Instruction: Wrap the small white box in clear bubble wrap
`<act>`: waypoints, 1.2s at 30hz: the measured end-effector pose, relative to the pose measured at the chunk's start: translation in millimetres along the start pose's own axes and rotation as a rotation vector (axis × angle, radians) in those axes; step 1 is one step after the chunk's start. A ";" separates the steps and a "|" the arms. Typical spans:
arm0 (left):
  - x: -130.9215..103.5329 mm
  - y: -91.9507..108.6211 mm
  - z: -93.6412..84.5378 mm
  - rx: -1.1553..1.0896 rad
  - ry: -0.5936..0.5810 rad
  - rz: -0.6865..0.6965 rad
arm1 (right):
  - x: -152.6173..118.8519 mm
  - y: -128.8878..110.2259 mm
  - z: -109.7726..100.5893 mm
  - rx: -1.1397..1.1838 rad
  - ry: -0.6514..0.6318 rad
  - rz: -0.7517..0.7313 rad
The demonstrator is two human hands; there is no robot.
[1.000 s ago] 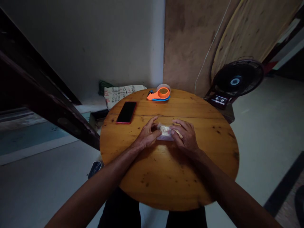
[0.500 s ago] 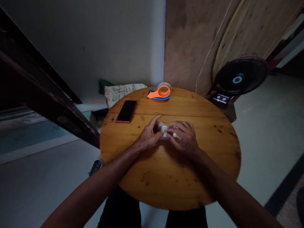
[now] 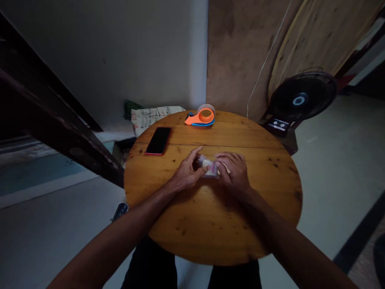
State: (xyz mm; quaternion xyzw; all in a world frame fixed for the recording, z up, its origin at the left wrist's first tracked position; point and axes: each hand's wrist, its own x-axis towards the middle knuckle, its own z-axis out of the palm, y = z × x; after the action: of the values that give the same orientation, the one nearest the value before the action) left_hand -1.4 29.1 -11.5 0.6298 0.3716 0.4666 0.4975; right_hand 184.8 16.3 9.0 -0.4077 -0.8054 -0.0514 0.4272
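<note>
Packet (image 3: 213, 172) between left hand (image 3: 189, 170) and right hand (image 3: 236, 170); thumbs inward

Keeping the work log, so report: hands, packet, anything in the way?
Left hand and right hand on the plastic-wrapped packet. Packet between them, partly hidden. Orange tape dispenser, smartphone farther back, not obstructing.

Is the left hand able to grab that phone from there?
Probably yes: the phone lies beyond the left hand, off to its left, with only tabletop showing between, though that hand is holding the wrapped packet.
</note>
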 end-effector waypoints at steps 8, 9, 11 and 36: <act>0.1 3.6 0.5 -0.021 -0.018 -0.022 | 1.3 -9.1 -7.6 0.120 -0.031 0.028; 0.1 4.1 0.7 -0.027 -0.018 -0.028 | 1.0 -9.5 -7.4 0.114 -0.047 0.032; 0.2 4.1 0.7 -0.030 -0.009 -0.037 | 0.3 -8.7 -6.0 0.095 -0.072 0.042; -2.2 6.7 -1.4 -0.061 -0.167 -0.081 | 7.9 12.2 0.5 0.733 0.177 0.693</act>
State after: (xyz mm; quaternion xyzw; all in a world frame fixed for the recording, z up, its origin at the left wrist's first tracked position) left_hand -3.4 25.9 -5.3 0.6354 0.3398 0.4032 0.5642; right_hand 190.6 29.4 11.2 -0.4681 -0.5487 0.3448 0.6007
